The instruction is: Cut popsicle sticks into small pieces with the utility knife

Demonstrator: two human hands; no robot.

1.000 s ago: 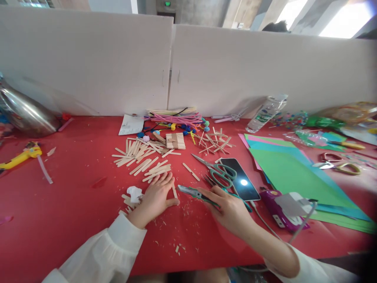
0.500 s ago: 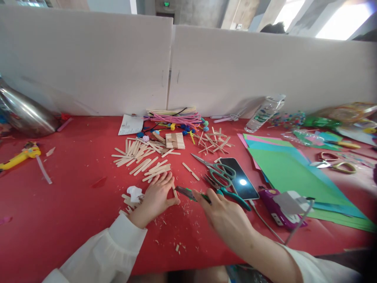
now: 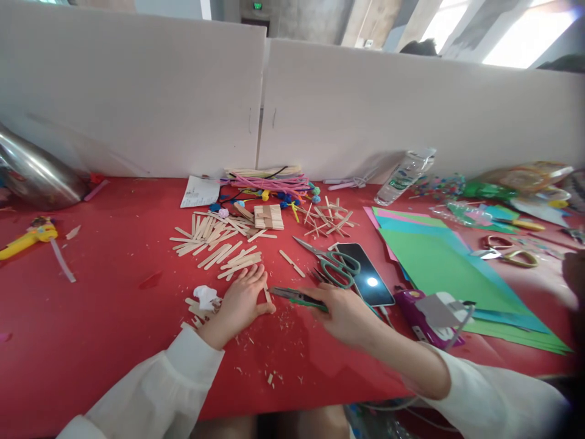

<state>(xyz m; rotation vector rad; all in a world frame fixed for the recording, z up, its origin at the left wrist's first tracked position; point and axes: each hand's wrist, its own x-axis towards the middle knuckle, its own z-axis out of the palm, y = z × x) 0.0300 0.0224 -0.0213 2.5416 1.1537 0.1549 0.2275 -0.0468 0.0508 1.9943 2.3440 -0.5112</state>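
My left hand (image 3: 241, 303) lies on the red table with its fingers stretched forward, pinning a wooden craft stick (image 3: 267, 294) between fingertips and thumb. My right hand (image 3: 345, 314) is wrapped round a green-handled utility knife (image 3: 297, 297). Its blade points left, with the tip close beside the pinned stick; whether it touches the wood I cannot tell. Beyond my left hand lies a spread of loose craft sticks (image 3: 210, 235). One single stick (image 3: 292, 263) lies apart, ahead of the knife. Wood shavings (image 3: 270, 378) are scattered on the table near me.
Green-handled scissors (image 3: 338, 268) and a lit phone (image 3: 371, 277) lie beyond my right hand. To the right are a purple device (image 3: 414, 311) and coloured paper (image 3: 434, 256). Pipe cleaners (image 3: 269, 182) and a bottle (image 3: 404, 177) stand further back. A yellow glue gun (image 3: 30, 239) lies left.
My right hand has shifted slightly and lies lower over the knife, its forearm now more sideways with the sleeve in view. My left hand stays on the stick. The whole view has shifted a little.
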